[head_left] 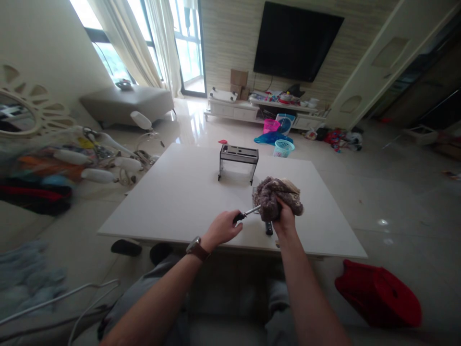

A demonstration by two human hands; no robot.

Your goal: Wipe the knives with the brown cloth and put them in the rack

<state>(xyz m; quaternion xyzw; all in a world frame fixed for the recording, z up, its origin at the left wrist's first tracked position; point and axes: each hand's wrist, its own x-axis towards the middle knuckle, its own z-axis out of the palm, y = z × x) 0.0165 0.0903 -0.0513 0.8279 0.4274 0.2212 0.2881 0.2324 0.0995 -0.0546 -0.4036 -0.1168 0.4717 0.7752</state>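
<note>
I have the left fingers (230,216) gripping a metal-shafted tool (252,210) and the right fingers (284,206) clutching a shaggy cloth (272,191) at its far end. If the cloth slips, that end could jab them; I can't see it for the folds. Just left of the right fingers, a black stub (268,228) is partly covered.
</note>
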